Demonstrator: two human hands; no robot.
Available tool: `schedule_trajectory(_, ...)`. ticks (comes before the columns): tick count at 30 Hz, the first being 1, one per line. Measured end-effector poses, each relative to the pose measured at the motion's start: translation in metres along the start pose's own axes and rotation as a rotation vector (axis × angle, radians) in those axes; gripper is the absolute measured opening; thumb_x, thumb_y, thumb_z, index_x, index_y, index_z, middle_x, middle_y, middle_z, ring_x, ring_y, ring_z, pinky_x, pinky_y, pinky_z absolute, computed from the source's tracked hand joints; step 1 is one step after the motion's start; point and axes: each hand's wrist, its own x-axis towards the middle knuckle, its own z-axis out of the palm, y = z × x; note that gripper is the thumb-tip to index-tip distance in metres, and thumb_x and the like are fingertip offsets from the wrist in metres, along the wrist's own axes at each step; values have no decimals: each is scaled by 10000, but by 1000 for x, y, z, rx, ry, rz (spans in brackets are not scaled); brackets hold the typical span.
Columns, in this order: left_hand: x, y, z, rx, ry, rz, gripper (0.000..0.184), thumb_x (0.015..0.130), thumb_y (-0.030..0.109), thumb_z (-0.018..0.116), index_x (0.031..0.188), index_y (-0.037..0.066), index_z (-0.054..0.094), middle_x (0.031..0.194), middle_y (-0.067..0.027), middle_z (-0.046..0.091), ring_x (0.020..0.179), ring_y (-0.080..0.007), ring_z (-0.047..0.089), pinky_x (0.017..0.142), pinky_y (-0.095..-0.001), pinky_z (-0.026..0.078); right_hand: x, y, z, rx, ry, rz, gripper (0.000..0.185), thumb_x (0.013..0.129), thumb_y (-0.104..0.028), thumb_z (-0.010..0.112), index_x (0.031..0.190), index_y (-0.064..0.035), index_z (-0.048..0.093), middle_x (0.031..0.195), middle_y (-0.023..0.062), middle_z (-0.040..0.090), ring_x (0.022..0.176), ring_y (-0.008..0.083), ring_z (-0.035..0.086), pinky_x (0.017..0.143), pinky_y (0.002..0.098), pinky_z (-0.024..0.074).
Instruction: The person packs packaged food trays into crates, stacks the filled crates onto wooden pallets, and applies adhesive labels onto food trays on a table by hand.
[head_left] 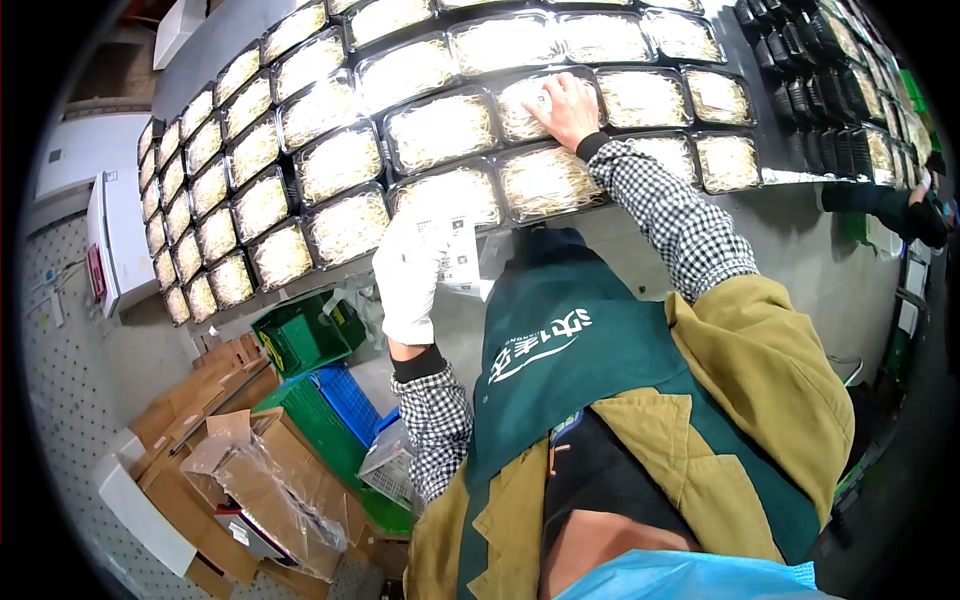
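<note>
My left hand, in a white glove, is closed on a sheet of printed white labels at the near table edge. My bare right hand reaches over the front rows, its fingers stretched onto the top of a black tray of bean sprouts. A small pale patch, perhaps a label, shows by its fingertips. Just below that hand sits another tray of bean sprouts, and to its right a further tray. To its left lies one more tray.
Rows of filled trays cover the metal table. Stacked empty black trays stand at the right. On the floor at left are a green crate, a blue crate and cardboard boxes. Another person's arm shows far right.
</note>
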Motion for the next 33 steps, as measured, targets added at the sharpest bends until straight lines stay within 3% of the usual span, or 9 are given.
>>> schedule_trajectory(3, 21, 5, 11, -123, 20, -23, 175, 839, 29, 579, 1008, 1, 616, 938, -41, 640, 796, -109, 587, 725, -263, 476, 1, 1, -3, 182, 58, 108, 284, 796, -135, 575, 1059, -63, 493, 928, 106, 540, 838, 287, 546, 747, 397, 434)
schedule_trajectory(5, 41, -15, 19, 53, 33, 162, 155, 849, 47, 570, 990, 7, 621, 922, -55, 646, 777, -122, 595, 710, -266, 475, 8, -30, -37, 603, -332, 436, 255, 853, -193, 567, 1058, -42, 563, 958, 108, 606, 874, 205, 572, 743, 338, 468)
schedule_trajectory(7, 52, -17, 35, 295, 93, 239, 134, 864, 97, 558, 942, 15, 629, 852, -87, 645, 725, -154, 592, 668, -274, 462, 11, -74, -86, 1104, -716, 307, 272, 901, -247, 558, 1085, -49, 587, 1019, 29, 615, 877, 107, 549, 780, 241, 436)
schedule_trajectory(10, 69, -35, 45, 324, 85, 129, 205, 870, 134, 583, 1019, 2, 633, 871, -82, 644, 738, -110, 565, 653, -256, 444, 16, -118, -134, 1295, -824, 383, 244, 861, -237, 619, 988, -29, 627, 909, 14, 625, 835, 68, 541, 768, 218, 426)
schedule_trajectory(15, 82, -71, 32, 47, -47, 113, 243, 828, 114, 630, 1030, -21, 627, 943, -78, 657, 794, -100, 590, 699, -240, 474, 77, -52, -59, 953, -472, 247, 283, 832, -327, 634, 866, -51, 681, 736, 12, 635, 649, 74, 542, 602, 239, 446)
schedule_trajectory(18, 87, -27, 24, 68, -102, 29, 249, 826, 104, 631, 1043, -18, 624, 986, -79, 649, 834, -110, 595, 729, -250, 479, 126, -1, 17, 373, -213, 86, 358, 799, -445, 604, 849, -100, 686, 861, 102, 640, 820, 267, 603, 743, 399, 447)
schedule_trajectory(25, 99, -10, 12, -22, 69, -16, 230, 848, 72, 587, 1053, -30, 610, 960, -78, 645, 859, -111, 591, 762, -246, 470, 135, 3, 61, -34, 19, -77, 362, 843, -379, 582, 1027, -68, 571, 970, 86, 581, 868, 218, 545, 778, 356, 414)
schedule_trajectory(30, 129, -38, 34, 263, 294, 52, 150, 824, 96, 621, 921, -19, 617, 770, -92, 625, 704, -136, 568, 648, -255, 447, 103, -65, -26, 1107, -855, 373, 373, 849, -343, 613, 1069, -43, 612, 964, 73, 642, 885, 146, 587, 766, 313, 460)
schedule_trajectory(33, 143, -52, 49, 151, 282, 127, 137, 836, 106, 615, 892, -18, 638, 766, -59, 625, 665, -108, 541, 593, -252, 437, 97, -89, -69, 1173, -928, 247, 392, 840, -360, 632, 1071, -44, 627, 943, 51, 648, 845, 114, 589, 768, 282, 463)
